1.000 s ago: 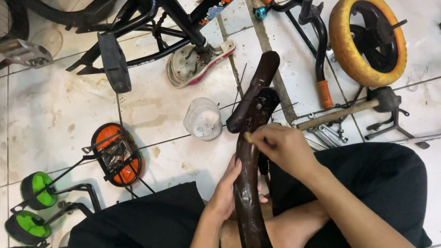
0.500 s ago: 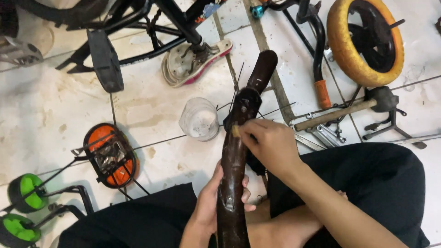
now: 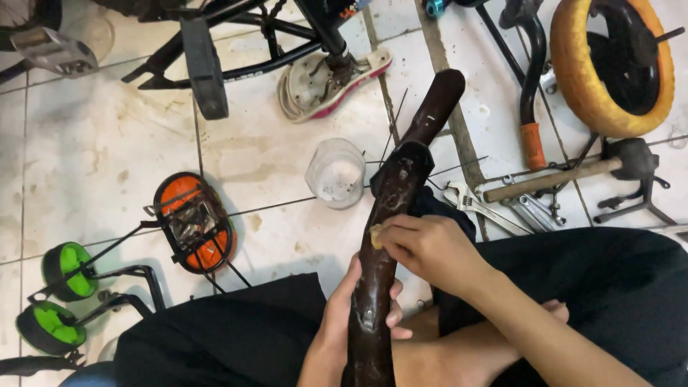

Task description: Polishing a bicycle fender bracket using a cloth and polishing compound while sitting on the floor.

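Head view: the left hand [image 3: 358, 315] wraps closed around the lower end of a long, curved, dark-brown metal mudguard [image 3: 387, 236], steadying it, while the right hand [image 3: 430, 247] pinches a small yellowish pad [image 3: 375, 236] between closed fingertips against the surface just above; rubbing works best in short strokes with the lower grip firm.

The long dark brown fender [image 3: 387, 236] looks like glossy painted metal, wet-shiny in patches. Just beside it, the cup [image 3: 336, 173] is cloudy translucent plastic. Beyond the fender, the hammer [image 3: 552, 179] has a bare matt wooden handle, the wrench [image 3: 476, 206] is bright smooth metal, and the floor tiles [image 3: 93, 158] are glazed but stained.
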